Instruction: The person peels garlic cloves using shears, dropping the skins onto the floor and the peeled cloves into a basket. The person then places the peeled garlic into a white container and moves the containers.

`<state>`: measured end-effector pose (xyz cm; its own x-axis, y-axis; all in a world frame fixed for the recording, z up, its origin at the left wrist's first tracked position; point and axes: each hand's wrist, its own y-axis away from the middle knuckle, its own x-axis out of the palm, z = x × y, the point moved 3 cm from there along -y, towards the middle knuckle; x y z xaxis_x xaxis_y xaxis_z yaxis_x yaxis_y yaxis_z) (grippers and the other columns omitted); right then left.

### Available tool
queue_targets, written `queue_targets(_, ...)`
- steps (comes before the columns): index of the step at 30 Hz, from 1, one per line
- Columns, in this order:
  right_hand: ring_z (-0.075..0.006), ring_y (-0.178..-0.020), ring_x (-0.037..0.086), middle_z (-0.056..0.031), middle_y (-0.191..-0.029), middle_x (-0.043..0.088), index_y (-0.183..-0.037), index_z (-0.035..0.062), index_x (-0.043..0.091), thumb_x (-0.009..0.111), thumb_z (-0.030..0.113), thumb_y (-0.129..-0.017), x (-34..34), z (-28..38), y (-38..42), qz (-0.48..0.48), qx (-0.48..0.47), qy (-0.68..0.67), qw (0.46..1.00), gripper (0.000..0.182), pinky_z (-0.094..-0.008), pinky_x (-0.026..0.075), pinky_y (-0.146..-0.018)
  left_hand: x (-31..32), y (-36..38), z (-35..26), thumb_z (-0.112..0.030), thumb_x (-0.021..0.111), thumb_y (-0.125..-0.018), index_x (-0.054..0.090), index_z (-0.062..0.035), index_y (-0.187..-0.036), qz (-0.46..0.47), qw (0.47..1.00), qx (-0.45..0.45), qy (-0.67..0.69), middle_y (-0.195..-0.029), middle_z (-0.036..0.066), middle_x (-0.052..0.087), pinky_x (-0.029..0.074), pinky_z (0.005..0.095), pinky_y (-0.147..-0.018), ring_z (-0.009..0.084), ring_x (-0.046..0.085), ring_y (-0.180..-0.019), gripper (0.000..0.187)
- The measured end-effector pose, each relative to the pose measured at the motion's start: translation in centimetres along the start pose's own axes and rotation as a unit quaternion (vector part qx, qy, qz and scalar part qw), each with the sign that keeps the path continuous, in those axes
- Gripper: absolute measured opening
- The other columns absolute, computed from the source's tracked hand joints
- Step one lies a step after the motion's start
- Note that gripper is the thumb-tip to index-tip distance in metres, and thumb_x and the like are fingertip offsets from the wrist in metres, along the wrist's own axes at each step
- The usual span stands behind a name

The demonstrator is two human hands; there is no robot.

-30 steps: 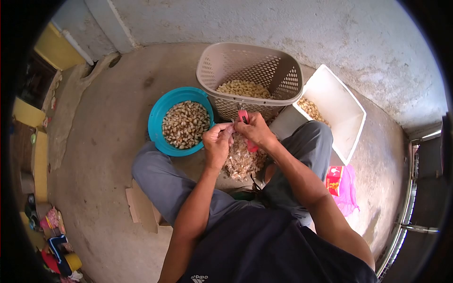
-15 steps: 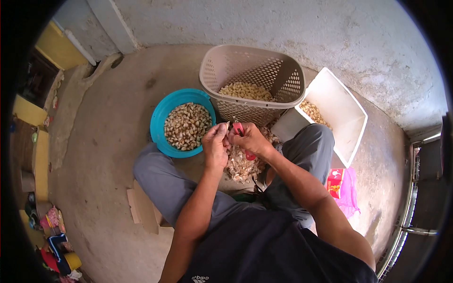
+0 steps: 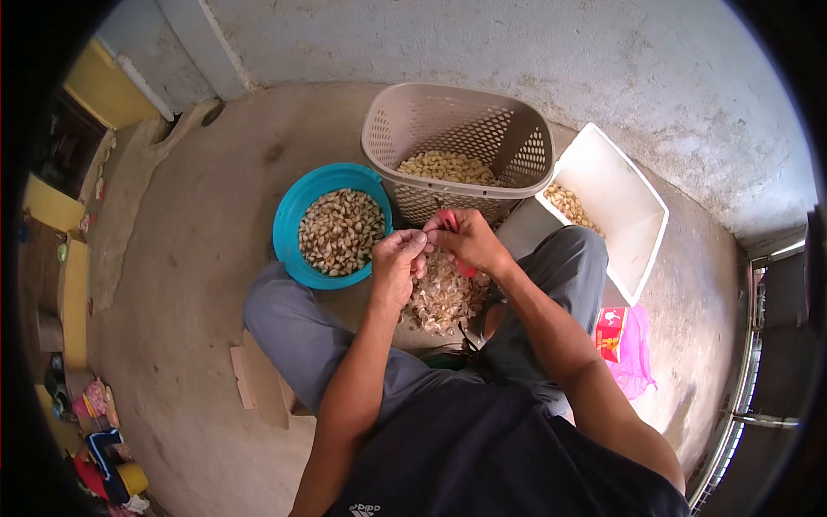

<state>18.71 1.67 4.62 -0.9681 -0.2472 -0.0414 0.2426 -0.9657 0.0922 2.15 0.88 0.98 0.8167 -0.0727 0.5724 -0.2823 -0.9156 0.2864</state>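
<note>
I sit on a concrete floor with my knees apart. My left hand [image 3: 398, 261] pinches a small garlic clove between its fingertips. My right hand [image 3: 466, 239] grips a red-handled knife [image 3: 447, 221] right against that clove. Both hands meet above a heap of papery garlic skins [image 3: 444, 297] on the floor between my legs. A teal bowl [image 3: 291, 220] of unpeeled cloves stands just left of my hands. A beige perforated basket [image 3: 457, 121] holding peeled cloves stands straight ahead of them.
A white rectangular tub [image 3: 624, 202] with some cloves stands to the right of the basket, against the plaster wall. A pink bag with a red packet [image 3: 624, 340] lies by my right leg. Cardboard pieces [image 3: 258, 383] lie under my left thigh. Clutter lines the far left edge.
Both hands stayed together over the skin heap, dipping slightly half a second ago and rising back. The knife's red handle shifted as the right hand worked on the clove.
</note>
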Motion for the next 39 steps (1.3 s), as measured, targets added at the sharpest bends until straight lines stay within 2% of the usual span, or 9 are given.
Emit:
queue_targets(5, -0.0054, -0.054, 0.053, 0.0002, -0.072, 0.065, -0.097, 0.0011, 0.069, 0.073, 0.01, -0.095, -0.6, -0.1, -0.2, 0.002, -0.01, -0.06, 0.998, 0.01, -0.0226, 0.042, -0.05, 0.4, 0.3, -0.6, -0.009, 0.067, -0.098, 0.067, 0.004, -0.103, 0.014, 0.995, 0.028, -0.095, -0.084, 0.011, 0.068, 0.038, 0.0231, -0.044, 0.0078, 0.052, -0.052, 0.014)
queue_targets(12, -0.007, -0.053, 0.054, -0.001, -0.07, 0.064, -0.095, 0.0015, 0.068, 0.075, 0.01, -0.093, -0.6, 0.3, 0.0, 0.01, -0.005, -0.102, 0.995, 0.011, -0.0231, 0.042, -0.049, 0.8, 0.6, -0.7, -0.008, 0.065, -0.098, 0.065, 0.0032, -0.097, 0.022, 0.996, 0.032, -0.085, -0.076, 0.007, 0.063, 0.037, 0.0226, -0.042, 0.007, 0.049, -0.05, 0.011)
queue_targets(15, -0.0079, -0.05, 0.053, -0.0031, -0.071, 0.064, -0.094, 0.001, 0.067, 0.072, 0.007, -0.094, -0.2, -0.4, 0.0, 0.005, 0.04, -0.149, 0.988, 0.008, -0.0244, 0.042, -0.046, 0.8, 0.9, -0.4, -0.007, 0.065, -0.097, 0.063, 0.0011, -0.095, 0.013, 0.997, 0.024, -0.072, -0.073, 0.004, 0.059, 0.036, 0.0232, -0.042, 0.0067, 0.046, -0.049, 0.009)
queue_targets(21, -0.0082, -0.05, 0.049, -0.007, -0.08, 0.063, -0.101, 0.0005, 0.063, 0.063, 0.009, -0.1, 1.1, -3.2, 0.1, 0.022, 0.145, -0.443, 0.885, 0.008, -0.0255, 0.041, -0.041, 1.1, 1.5, -0.4, -0.006, 0.062, -0.095, 0.061, -0.0006, -0.093, 0.009, 0.999, 0.024, -0.032, -0.071, 0.002, 0.056, 0.034, 0.0231, -0.041, 0.0057, 0.042, -0.046, 0.006)
queue_targets(24, -0.0073, -0.049, 0.05, -0.0047, -0.076, 0.062, -0.096, 0.0011, 0.062, 0.065, 0.009, -0.099, 1.7, -3.6, 0.2, 0.014, 0.175, -0.48, 0.859, 0.009, -0.0261, 0.042, -0.04, 0.8, 1.4, -0.2, -0.006, 0.062, -0.095, 0.061, -0.0009, -0.093, 0.003, 0.999, 0.034, -0.034, -0.071, 0.002, 0.056, 0.034, 0.0232, -0.041, 0.0056, 0.042, -0.046, 0.006)
queue_targets(30, -0.0074, -0.049, 0.051, -0.0036, -0.071, 0.061, -0.095, 0.0027, 0.063, 0.066, 0.012, -0.1, 1.9, -3.0, 0.1, -0.036, 0.142, -0.422, 0.895, 0.011, -0.0263, 0.041, -0.041, 0.6, 0.9, 0.0, -0.009, 0.064, -0.095, 0.062, -0.0009, -0.094, -0.019, 0.999, 0.02, -0.02, -0.073, 0.003, 0.058, 0.036, 0.0241, -0.042, 0.007, 0.046, -0.049, 0.008)
queue_targets(33, -0.0085, -0.048, 0.051, -0.0024, -0.066, 0.059, -0.093, 0.0034, 0.063, 0.067, 0.012, -0.099, 0.9, -1.7, -0.1, -0.04, 0.068, -0.207, 0.975, 0.012, -0.0269, 0.042, -0.041, 0.9, 0.7, -0.4, -0.012, 0.065, -0.096, 0.063, -0.0008, -0.095, -0.022, 0.999, 0.023, -0.032, -0.075, 0.005, 0.061, 0.037, 0.0249, -0.043, 0.0081, 0.049, -0.05, 0.011)
queue_targets(36, -0.0083, -0.05, 0.052, -0.0004, -0.064, 0.057, -0.091, 0.0024, 0.062, 0.067, 0.011, -0.1, 0.8, -0.5, 0.0, -0.04, -0.021, -0.038, 0.998, 0.013, -0.0262, 0.045, -0.044, 0.8, 0.6, -0.2, -0.014, 0.064, -0.099, 0.064, -0.0006, -0.097, -0.008, 0.998, 0.032, -0.052, -0.076, 0.007, 0.062, 0.038, 0.0255, -0.043, 0.009, 0.05, -0.051, 0.014)
queue_targets(39, -0.0089, -0.051, 0.054, -0.0011, -0.065, 0.059, -0.094, 0.0019, 0.063, 0.067, 0.011, -0.1, 0.9, -1.1, -0.1, -0.042, -0.008, -0.056, 0.998, 0.011, -0.0252, 0.045, -0.045, 0.4, 0.4, 0.5, -0.014, 0.063, -0.1, 0.063, -0.0009, -0.097, -0.009, 0.999, 0.032, -0.028, -0.076, 0.006, 0.061, 0.038, 0.0256, -0.043, 0.0093, 0.05, -0.051, 0.014)
